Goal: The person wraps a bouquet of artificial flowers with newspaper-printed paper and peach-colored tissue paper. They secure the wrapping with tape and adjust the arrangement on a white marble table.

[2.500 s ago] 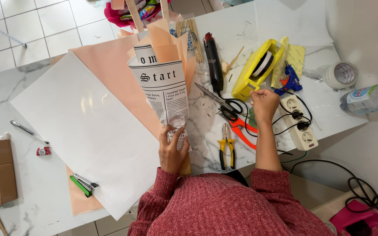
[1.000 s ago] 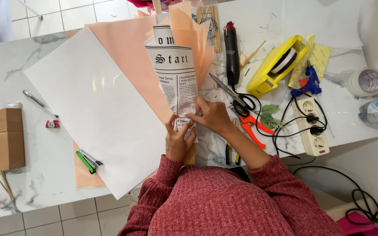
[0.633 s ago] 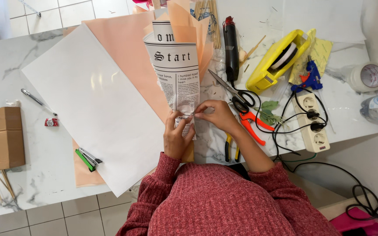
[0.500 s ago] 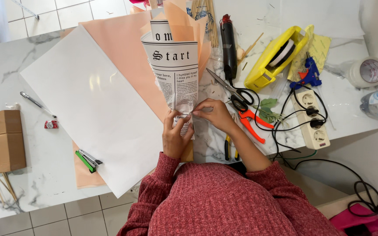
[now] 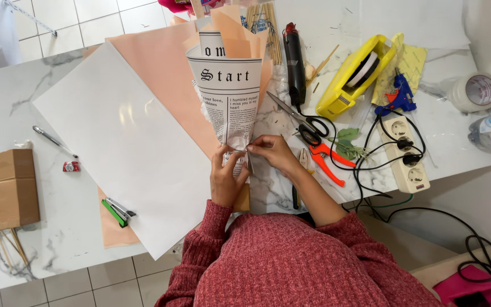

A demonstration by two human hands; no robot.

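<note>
Right now both hands are on the narrow bottom of the newsprint paper cone, which lies on the marble tabletop with its wide mouth pointing away from the person. The left hand is wrapped around the cone's tip from below, fingers curled shut on it. The right hand comes in from the side, thumb and fingertips pinched on the paper's edge just above the left hand, the two hands touching. Peach paper fans out under the cone, and a large white sheet overlaps it on the left. Just to the right of the hands lie black-handled scissors and orange-handled cutters, close together. Beyond them sit a yellow tape dispenser and a white power strip. A green stapler rests at the white sheet's near edge.
</note>
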